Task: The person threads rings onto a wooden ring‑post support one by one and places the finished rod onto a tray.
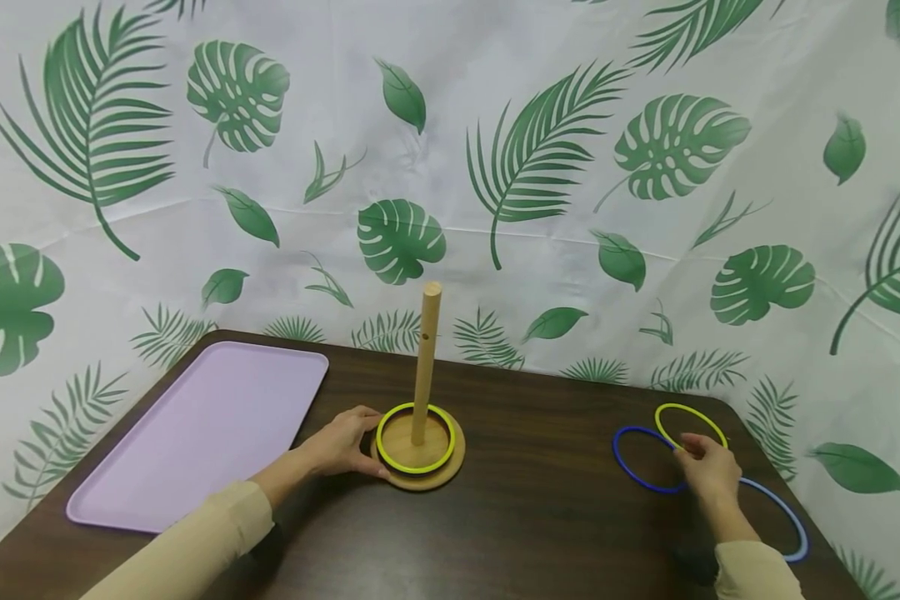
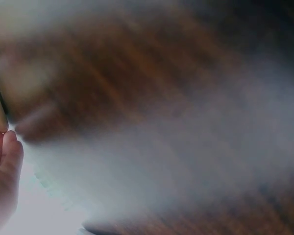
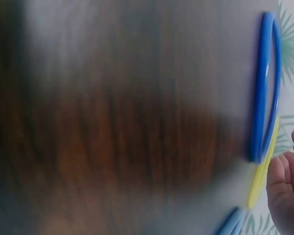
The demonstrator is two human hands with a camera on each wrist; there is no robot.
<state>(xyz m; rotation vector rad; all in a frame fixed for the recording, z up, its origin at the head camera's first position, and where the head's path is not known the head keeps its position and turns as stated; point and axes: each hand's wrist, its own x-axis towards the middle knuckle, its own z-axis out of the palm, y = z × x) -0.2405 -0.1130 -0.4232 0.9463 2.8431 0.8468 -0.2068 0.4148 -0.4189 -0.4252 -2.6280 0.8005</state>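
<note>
My left hand (image 1: 347, 446) grips the left edge of a round wooden base (image 1: 450, 471), thumb in front and fingers behind. An upright wooden peg (image 1: 425, 367) rises from that base, with a yellow ring (image 1: 381, 446) lying around its foot. At the right, my right hand (image 1: 708, 475) hovers among loose rings, fingers loosely bent by the near side of another yellow ring (image 1: 693, 407). A dark blue ring (image 1: 630, 475) lies just left of it, and a light blue ring (image 1: 798, 533) to its right. Nothing shows between its fingers in the right wrist view.
A lilac tray (image 1: 217, 425) lies on the left side of the dark wooden table (image 1: 525, 500). Behind the table hangs a white cloth (image 1: 450, 108) printed with green leaves.
</note>
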